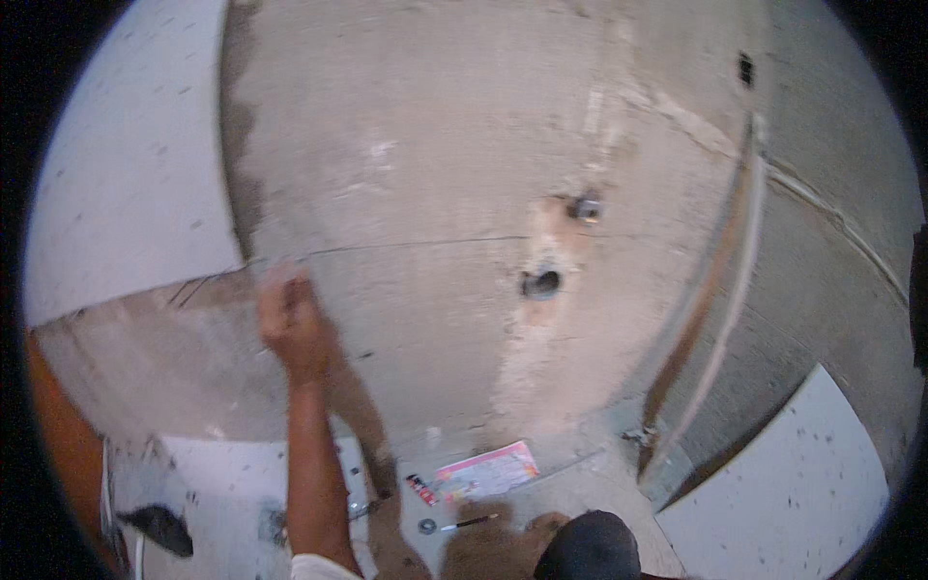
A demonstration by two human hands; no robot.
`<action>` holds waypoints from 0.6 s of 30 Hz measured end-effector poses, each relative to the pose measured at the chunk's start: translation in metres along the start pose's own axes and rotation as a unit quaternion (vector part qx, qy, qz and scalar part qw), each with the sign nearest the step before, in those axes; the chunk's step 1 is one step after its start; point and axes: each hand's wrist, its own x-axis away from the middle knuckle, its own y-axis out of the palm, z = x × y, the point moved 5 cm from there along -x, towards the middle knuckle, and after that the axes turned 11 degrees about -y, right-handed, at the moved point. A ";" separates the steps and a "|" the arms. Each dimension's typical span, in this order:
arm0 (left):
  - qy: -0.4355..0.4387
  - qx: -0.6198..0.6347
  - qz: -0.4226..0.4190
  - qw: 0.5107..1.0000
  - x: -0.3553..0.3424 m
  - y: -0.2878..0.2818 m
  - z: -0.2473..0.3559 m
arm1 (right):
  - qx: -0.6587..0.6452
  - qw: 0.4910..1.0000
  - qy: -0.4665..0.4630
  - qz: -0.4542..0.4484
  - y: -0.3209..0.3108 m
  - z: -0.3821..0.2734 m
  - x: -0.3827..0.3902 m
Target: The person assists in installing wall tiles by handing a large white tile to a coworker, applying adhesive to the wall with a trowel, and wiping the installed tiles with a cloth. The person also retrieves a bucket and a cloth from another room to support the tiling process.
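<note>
The white panel point(135, 164) is already on the wall point(416, 184); right of it, covering seems left to do. Below its corner, left hand point(293, 314) is curled, contents unclear; right hand I cannot see.

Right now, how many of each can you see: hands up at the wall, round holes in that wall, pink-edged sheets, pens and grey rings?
Left hand at the wall: 1
Round holes: 2
Pink-edged sheet: 1
Black-and-white pen: 1
Grey ring: 1
Total: 6
</note>
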 end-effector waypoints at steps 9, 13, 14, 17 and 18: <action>0.023 -0.003 0.030 0.999 -0.004 -0.001 0.013 | 0.107 0.952 -0.276 0.082 -0.033 -0.218 -0.001; 0.042 -0.010 0.035 0.998 -0.005 -0.003 0.017 | 0.099 0.872 -0.472 0.083 -0.002 -0.349 0.003; 0.050 -0.010 0.036 0.998 -0.004 -0.004 0.018 | 0.110 0.859 -0.493 0.084 0.008 -0.372 0.005; 0.041 0.005 0.029 0.999 -0.003 -0.003 0.014 | 0.100 0.824 -0.553 0.071 0.042 -0.420 0.007; 0.040 0.007 0.029 0.999 -0.003 -0.003 0.013 | 0.096 0.821 -0.559 0.066 0.054 -0.430 0.006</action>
